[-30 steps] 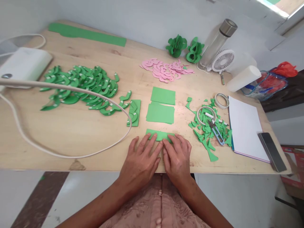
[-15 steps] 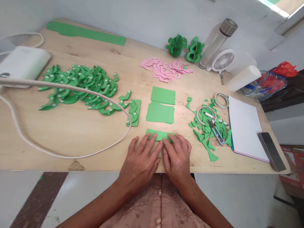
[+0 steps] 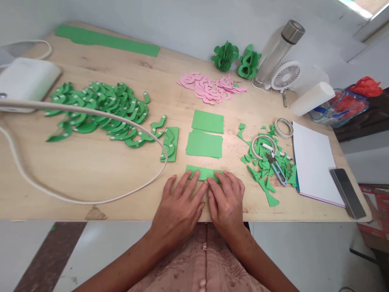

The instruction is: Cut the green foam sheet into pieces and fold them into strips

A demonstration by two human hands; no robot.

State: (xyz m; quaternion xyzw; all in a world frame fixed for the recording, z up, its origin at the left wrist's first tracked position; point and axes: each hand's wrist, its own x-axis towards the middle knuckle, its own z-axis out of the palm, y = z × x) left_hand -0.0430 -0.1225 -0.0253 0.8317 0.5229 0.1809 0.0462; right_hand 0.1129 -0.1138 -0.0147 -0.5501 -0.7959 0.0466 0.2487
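A piece of green paper (image 3: 203,173) lies at the table's front edge, partly hidden under my fingers; it looks folded. My left hand (image 3: 181,199) rests on its left part, fingers stretched and spread. On the right part lies my right hand (image 3: 226,198), fingertips flat on the paper and its index finger touching the left one. Just beyond are two small stacks of green paper rectangles, a nearer one (image 3: 204,144) and a farther one (image 3: 208,121). Left of them, a green strip (image 3: 174,138) carries curved cut pieces.
A heap of green cutouts (image 3: 115,107) lies left, with a white cable (image 3: 133,194) looping before it. Pink cutouts (image 3: 209,87) lie behind. To the right are green scraps (image 3: 261,174), blue-handled snips (image 3: 278,172), tape (image 3: 284,127), white paper (image 3: 314,162) and a phone (image 3: 349,192).
My hands and the paper under them hold almost the same place. The view has shifted very slightly.
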